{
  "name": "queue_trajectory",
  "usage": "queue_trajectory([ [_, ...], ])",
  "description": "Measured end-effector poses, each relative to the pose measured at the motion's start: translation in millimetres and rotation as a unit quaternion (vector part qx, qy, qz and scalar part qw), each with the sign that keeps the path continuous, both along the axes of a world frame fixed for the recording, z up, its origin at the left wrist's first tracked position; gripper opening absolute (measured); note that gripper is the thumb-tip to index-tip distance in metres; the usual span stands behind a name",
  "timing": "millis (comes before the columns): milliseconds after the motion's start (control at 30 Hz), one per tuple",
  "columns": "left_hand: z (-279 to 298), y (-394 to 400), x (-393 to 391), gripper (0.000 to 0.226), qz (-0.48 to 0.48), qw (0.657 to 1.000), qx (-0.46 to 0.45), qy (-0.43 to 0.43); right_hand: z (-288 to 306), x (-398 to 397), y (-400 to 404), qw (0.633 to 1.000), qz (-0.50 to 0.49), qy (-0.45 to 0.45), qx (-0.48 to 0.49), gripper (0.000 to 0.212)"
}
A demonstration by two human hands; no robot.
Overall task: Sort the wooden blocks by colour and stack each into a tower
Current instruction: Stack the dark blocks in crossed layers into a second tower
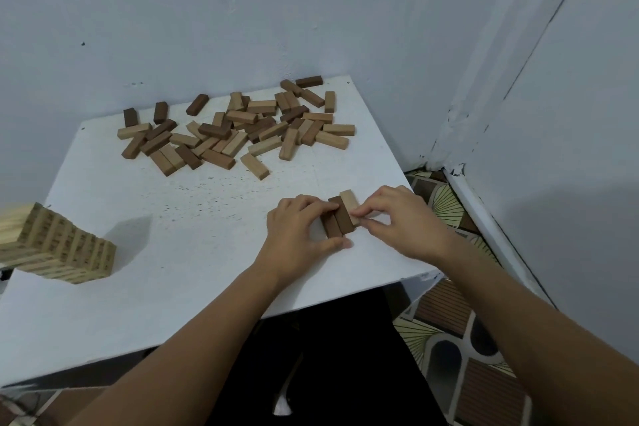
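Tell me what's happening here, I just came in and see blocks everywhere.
A person is sorting wooden blocks at a white table. Both hands hold a small row near the front right edge: the left hand grips two dark blocks, the right hand pinches a light block beside them. A mixed pile waits at the back. A pale tower stands at the left.

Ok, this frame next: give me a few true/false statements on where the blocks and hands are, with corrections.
1. Both hands are on a small row of blocks near the table's right front edge. True: the left hand and right hand flank the row of blocks.
2. That row is all dark blocks. False: two dark ones and a light one.
3. The loose pile lies at the far side of the table. True.
4. The pale tower stands on the right. False: it is at the left edge.
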State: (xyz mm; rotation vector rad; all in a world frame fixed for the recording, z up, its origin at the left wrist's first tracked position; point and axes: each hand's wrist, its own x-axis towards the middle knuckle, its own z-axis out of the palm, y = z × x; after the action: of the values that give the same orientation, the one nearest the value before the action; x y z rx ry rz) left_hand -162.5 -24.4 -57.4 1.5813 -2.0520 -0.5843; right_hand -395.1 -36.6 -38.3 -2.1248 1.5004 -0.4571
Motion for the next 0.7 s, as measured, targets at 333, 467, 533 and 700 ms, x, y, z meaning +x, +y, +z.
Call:
queue_trajectory([
  [333,27.5,-25.1,15.5,0.091,-0.050,0.982,0.182,0.018,24.3,-9.1,-29.7,0.982,0.040,-0.017,0.184,0.085],
  [467,28.3,-29.1,8.6,0.084,-0.053,0.982,0.179,0.023,24.8,-10.6,-43.8,0.981,0.062,0.013,0.183,0.076],
  [533,28.7,-29.4,2.4,0.081,-0.057,0.983,0.174,0.023,27.0,-14.4,-45.3,0.982,0.068,0.033,0.173,0.071],
  [700,28.9,-31.8,-14.6,0.077,-0.080,0.984,0.159,0.006,24.2,-27.4,-44.4,0.983,0.055,0.041,0.169,0.073],
])
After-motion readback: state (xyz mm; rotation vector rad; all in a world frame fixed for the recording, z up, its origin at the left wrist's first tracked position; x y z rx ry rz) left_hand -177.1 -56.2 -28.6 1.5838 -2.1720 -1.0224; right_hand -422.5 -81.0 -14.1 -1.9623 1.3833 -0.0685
